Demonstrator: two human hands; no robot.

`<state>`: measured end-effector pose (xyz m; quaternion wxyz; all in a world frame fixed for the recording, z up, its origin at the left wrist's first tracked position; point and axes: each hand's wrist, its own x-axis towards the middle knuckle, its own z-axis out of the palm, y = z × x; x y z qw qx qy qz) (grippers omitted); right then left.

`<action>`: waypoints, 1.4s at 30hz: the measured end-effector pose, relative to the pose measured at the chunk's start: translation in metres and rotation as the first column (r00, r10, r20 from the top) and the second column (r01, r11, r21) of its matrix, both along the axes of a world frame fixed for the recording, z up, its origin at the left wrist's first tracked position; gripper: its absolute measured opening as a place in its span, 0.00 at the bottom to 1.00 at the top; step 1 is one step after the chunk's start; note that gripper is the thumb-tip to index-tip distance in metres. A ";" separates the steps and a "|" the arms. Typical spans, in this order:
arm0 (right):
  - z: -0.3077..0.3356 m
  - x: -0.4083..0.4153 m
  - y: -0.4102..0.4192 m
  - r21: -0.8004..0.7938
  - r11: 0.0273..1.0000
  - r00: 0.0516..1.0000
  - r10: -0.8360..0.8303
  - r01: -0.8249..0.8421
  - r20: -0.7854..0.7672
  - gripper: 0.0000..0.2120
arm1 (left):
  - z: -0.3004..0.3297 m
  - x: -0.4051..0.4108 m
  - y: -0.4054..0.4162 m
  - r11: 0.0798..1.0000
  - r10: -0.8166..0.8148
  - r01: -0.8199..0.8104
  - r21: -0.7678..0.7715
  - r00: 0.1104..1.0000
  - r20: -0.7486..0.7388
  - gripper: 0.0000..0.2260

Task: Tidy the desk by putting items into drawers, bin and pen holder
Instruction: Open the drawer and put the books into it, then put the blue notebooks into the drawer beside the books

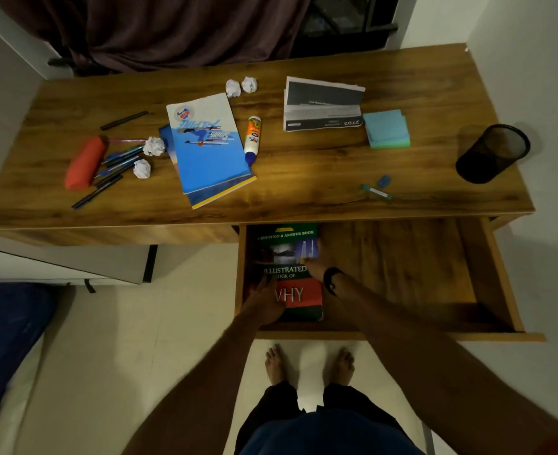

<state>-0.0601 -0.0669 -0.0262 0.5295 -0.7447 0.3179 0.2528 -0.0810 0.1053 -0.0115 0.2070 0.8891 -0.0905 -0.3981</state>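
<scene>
Worktop (pixel 304 178) left end: red pencil case (pixel 85 162), loose pens (pixel 116 165) beside it, crumpled paper balls (pixel 154 146) just right of those. Next over, the notebooks (pixel 205 146) with the glue bottle (pixel 252 139) against their right edge. Below, both your hands are in the open drawer (pixel 402 274), on the green book (pixel 287 274), which lies flat in the drawer's left end, long axis running front to back. Left hand (pixel 266 302) rests spread on its near-left part; right hand (pixel 313 262) presses fingers on the middle of the cover. Neither is pinching anything. Book looks seated, so I'd call this step nearly done. Next targets all lie up and away from you. Your left hand is nearer the notebooks and pens. Far right: folded paper (pixel 323 105), blue sticky notes (pixel 386 128), mesh pen holder (pixel 492 152).
</scene>
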 end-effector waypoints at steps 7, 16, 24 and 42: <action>-0.024 -0.021 0.000 -0.589 0.713 0.903 0.422 -0.381 -0.074 0.13 | -0.009 -0.005 0.006 1.000 0.025 -0.025 0.000 0.999 -0.048 0.38; 0.048 0.020 0.004 -0.657 0.687 0.777 0.581 -0.310 0.242 0.15 | 0.049 0.025 -0.002 0.990 0.143 -0.134 -0.053 0.950 0.279 0.22; 0.115 0.113 0.021 -0.551 0.749 0.736 0.596 -0.368 0.320 0.15 | 0.119 0.104 0.027 0.932 0.361 -0.311 -0.185 0.790 0.496 0.23; 0.094 0.272 0.134 -0.597 0.770 0.913 0.380 -0.223 0.150 0.31 | 0.051 0.283 0.111 0.656 0.747 -0.689 -0.307 0.650 0.137 0.24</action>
